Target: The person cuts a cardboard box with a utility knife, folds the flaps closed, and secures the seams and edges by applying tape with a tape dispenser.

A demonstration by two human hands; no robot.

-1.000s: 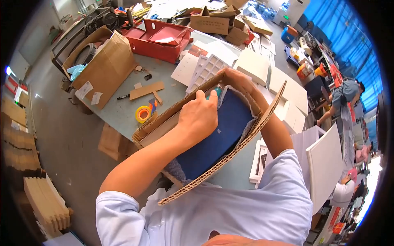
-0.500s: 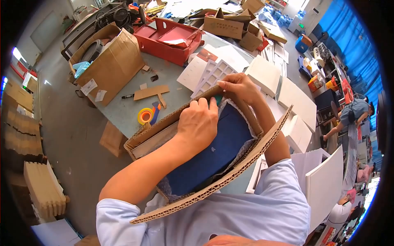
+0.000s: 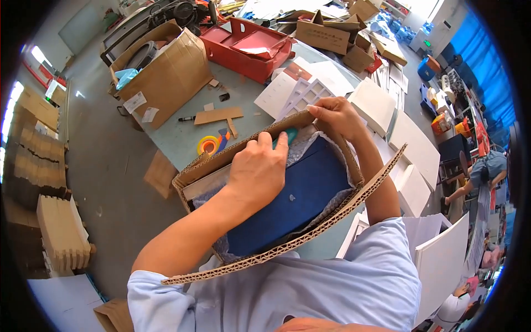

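An open cardboard box is held tilted close against my body, its long corrugated flap toward me. Inside lies a dark blue flat-faced item with bubble wrap around its edges. My left hand reaches into the box along the far wall. Its fingers are curled, the index fingertip at a small teal-green object mostly hidden by the hand and the wall. At the far right corner, my right hand pinches the box rim, thumb on top.
Beyond the box, a table bears a yellow tape roll, cardboard scraps and a black marker. A large carton and a red bin stand farther back. White boxes line the right; a person is beyond.
My left hand has shifted slightly left and back along the far wall, showing more bubble wrap. My right hand stays on the rim. The whole view has shifted a little.
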